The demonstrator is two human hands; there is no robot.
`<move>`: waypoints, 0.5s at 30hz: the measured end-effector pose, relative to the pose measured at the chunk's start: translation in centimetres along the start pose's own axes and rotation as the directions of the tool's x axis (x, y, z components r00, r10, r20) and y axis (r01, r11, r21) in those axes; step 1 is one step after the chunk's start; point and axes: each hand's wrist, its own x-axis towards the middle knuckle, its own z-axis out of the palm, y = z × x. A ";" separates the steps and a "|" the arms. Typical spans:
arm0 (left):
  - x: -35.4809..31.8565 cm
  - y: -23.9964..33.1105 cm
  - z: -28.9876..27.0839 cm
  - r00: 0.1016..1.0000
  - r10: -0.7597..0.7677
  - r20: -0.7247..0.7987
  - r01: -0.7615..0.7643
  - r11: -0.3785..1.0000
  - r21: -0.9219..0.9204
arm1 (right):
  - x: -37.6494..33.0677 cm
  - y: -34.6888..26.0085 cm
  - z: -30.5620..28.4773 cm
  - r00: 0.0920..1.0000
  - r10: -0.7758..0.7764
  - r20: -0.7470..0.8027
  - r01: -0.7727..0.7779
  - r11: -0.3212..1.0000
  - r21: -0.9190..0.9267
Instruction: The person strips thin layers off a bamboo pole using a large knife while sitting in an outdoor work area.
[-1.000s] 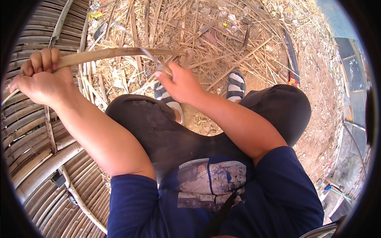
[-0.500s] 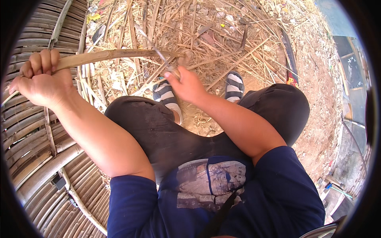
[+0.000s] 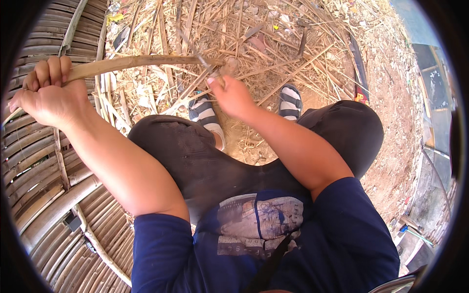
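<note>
My left hand (image 3: 53, 93) is closed around the near end of a long bamboo strip (image 3: 132, 63), which reaches to the right and bends slightly. My right hand (image 3: 232, 96) grips the handle of a knife. The thin knife blade (image 3: 194, 51) points up and to the left, and it crosses the strip close to its far right end. Whether the edge bites into the strip is too blurred to tell. Both hands are above and beyond my knees, over the littered ground.
Bamboo slats (image 3: 34, 151) form a platform along my left. Bamboo splints and shavings (image 3: 254, 44) cover the ground ahead. A hammer (image 3: 302, 41) lies there, with a long dark tool with a red and yellow end (image 3: 359, 68) to its right. My feet in striped socks (image 3: 290, 102) stand below.
My right hand has shifted slightly right and up with the knife, whose blade now stands steeper. The strip's right part has risen a little; my left hand keeps its grip.
</note>
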 end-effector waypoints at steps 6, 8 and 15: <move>0.0 0.1 0.4 0.997 -0.003 0.082 0.000 0.999 0.032 | -1.6 -2.8 -0.2 0.972 -0.229 0.041 0.231 0.972 -0.044; -0.3 0.2 0.5 0.999 -0.003 0.039 0.003 1.000 0.007 | -1.5 1.8 0.7 0.984 -0.179 0.009 0.179 0.983 -0.046; -0.4 0.3 0.7 1.000 0.007 -0.001 -0.007 1.000 0.029 | -0.3 8.6 0.9 0.952 0.290 -0.093 -0.298 0.950 -0.090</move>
